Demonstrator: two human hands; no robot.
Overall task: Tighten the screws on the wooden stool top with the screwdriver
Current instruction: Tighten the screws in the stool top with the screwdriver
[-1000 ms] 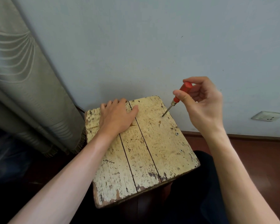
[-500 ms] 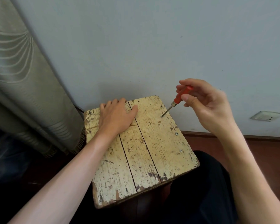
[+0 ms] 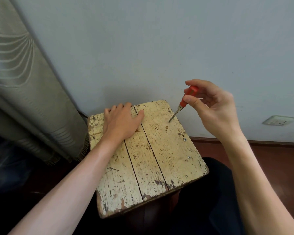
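Observation:
The wooden stool top [image 3: 168, 155] is made of three worn, cream-painted planks and fills the middle of the view. My left hand [image 3: 120, 122] lies flat on its far left part, fingers straight. My right hand [image 3: 212, 107] pinches the red handle of a small screwdriver [image 3: 185, 100] between thumb and fingertips. The screwdriver tilts to the right, and its metal tip sits on a screw [image 3: 169, 121] near the far right edge. Two more screws, one [image 3: 185, 139] and another [image 3: 189, 157], show along the right plank.
A pale wall stands right behind the stool, with a white socket [image 3: 278, 120] low on the right. A grey curtain [image 3: 24, 92] hangs at the left, close to the stool's corner. Dark red floor [image 3: 278, 158] lies to the right, dark cloth below the stool.
My right hand's fingers have shifted around the red handle, turning it, while the tip stays on the same screw. My left hand has not moved.

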